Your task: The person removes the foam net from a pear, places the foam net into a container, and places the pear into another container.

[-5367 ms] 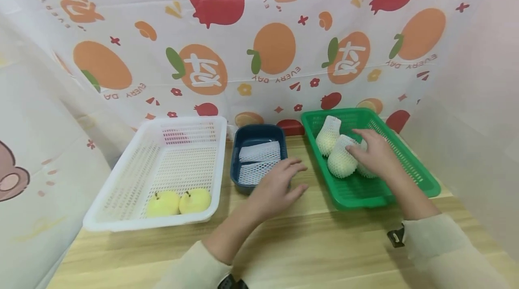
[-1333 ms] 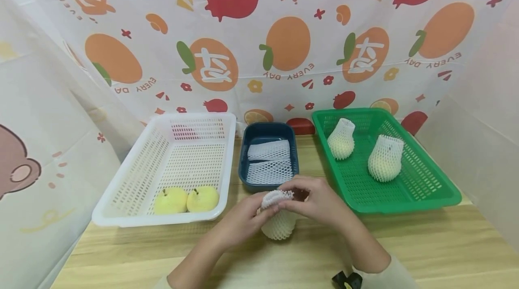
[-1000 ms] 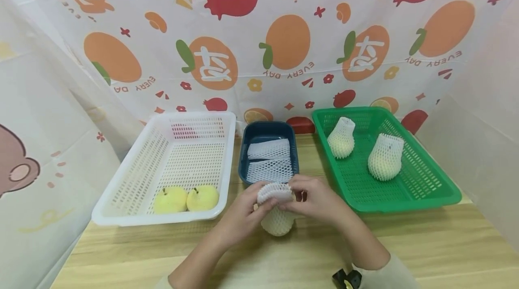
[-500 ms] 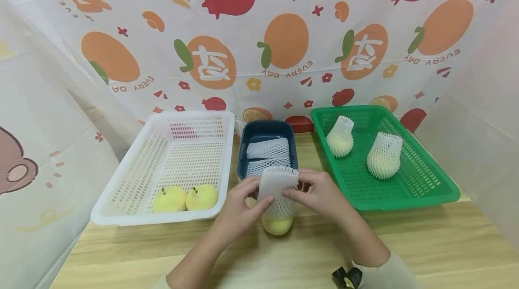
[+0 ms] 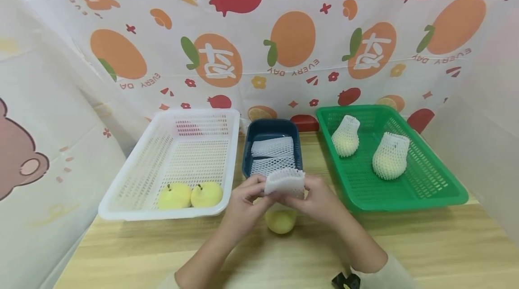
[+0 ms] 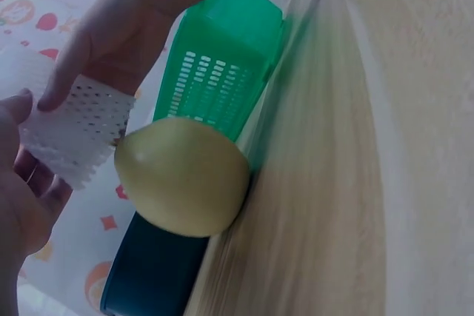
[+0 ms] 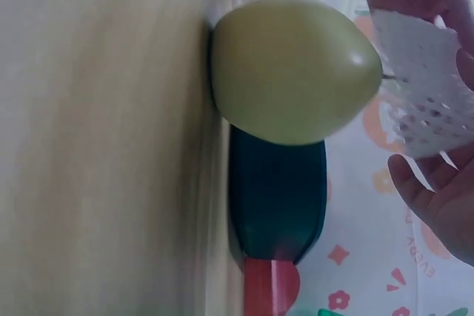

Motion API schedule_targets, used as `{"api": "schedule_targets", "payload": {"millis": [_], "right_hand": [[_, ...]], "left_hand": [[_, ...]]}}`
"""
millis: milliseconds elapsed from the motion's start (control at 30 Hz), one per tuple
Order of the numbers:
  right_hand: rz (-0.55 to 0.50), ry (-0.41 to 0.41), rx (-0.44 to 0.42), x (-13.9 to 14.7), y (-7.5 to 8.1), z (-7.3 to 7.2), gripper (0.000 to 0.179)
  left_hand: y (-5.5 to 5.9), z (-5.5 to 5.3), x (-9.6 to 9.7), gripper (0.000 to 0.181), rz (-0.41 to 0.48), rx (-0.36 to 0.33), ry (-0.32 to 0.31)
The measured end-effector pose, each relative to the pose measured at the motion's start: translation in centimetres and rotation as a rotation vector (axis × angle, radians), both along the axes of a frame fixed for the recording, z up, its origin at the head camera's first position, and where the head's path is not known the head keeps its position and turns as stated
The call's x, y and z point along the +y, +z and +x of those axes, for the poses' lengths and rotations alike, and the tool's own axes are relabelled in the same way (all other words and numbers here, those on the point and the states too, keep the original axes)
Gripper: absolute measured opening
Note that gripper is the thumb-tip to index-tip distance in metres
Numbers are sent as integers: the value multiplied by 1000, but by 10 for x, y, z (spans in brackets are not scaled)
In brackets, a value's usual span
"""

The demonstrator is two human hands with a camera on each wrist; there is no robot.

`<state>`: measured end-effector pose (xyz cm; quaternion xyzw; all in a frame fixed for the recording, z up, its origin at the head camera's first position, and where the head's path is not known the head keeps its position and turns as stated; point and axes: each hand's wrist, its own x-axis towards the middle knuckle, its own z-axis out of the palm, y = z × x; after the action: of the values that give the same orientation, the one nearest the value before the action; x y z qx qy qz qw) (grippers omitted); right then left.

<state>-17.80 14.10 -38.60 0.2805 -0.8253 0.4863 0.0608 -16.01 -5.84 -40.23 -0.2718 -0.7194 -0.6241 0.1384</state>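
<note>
My left hand (image 5: 243,203) and right hand (image 5: 324,201) pinch a white foam net sleeve (image 5: 285,182) from its two sides, thumbs at the front. Beneath it a bare yellow pear (image 5: 280,222) stands upright on the table with its stem up. In the left wrist view the sleeve (image 6: 81,123) is off the pear (image 6: 181,175), its lower edge right at the stem. The right wrist view has the sleeve (image 7: 426,86) just above the stem of the pear (image 7: 292,72).
A white basket (image 5: 162,214) at left holds two bare pears (image 5: 174,195). Behind my hands stands a dark blue tray (image 5: 272,125) with foam net sleeves (image 5: 272,147). In the green basket (image 5: 405,205) at right are two net-wrapped pears (image 5: 390,156). A fruit-print cloth (image 5: 251,41) hangs behind.
Earlier, my right hand reached among three wrapped pears in the green basket. One then stood between my hands, and its sleeve has slid upward off it, leaving the pear bare.
</note>
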Motion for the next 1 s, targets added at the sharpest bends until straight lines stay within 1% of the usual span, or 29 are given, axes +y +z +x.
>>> {"api": "schedule_targets", "payload": {"millis": [67, 133, 200, 267, 333, 433, 500, 533, 600, 633, 667, 733, 800, 900, 933, 1000], "right_hand": [[-10, -7, -29, 1, -1, 2, 30], [-30, -5, -45, 0, -1, 4, 29], [-48, 2, -33, -1, -1, 5, 27], [-61, 22, -13, -2, 0, 5, 25], [-61, 44, 3, -4, 1, 5, 23], [-42, 55, 30, -5, 2, 5, 21], [-39, 62, 27, -4, 2, 6, 21], [-41, 65, 29, -4, 2, 6, 21], [-46, 56, 29, -3, 3, 5, 23], [-54, 53, 23, -3, 3, 4, 23], [-68, 51, 11, -2, 4, 3, 25], [-96, 11, -8, 1, 4, 0, 25], [-143, -44, -52, 4, 4, -4, 26], [-263, -116, -160, 9, 3, -10, 30], [-304, -136, -190, 10, 2, -12, 33], [-392, -159, -243, 13, 0, -15, 36]], "left_hand": [[1, 0, 5, 12, 2, 20, 10], [3, 0, 8, 13, -25, 45, 41], [7, 0, 10, 14, -69, 61, 76], [13, -1, 9, 18, -108, 54, 78], [22, -2, 8, 26, -134, 16, 44], [35, -5, 11, 34, -116, -64, -43], [41, -6, 16, 33, -85, -86, -77], [44, -7, 18, 31, -68, -90, -74], [47, -11, 21, 26, -32, -74, -43], [48, -13, 21, 23, -9, -59, -18], [49, -15, 21, 21, 22, -62, 12], [49, -20, 18, 20, 103, -103, 65], [47, -24, 15, 20, 209, -168, 106], [43, -30, 13, 23, 344, -268, 164], [42, -33, 12, 25, 375, -286, 180], [38, -37, 11, 29, 388, -298, 211]]}}
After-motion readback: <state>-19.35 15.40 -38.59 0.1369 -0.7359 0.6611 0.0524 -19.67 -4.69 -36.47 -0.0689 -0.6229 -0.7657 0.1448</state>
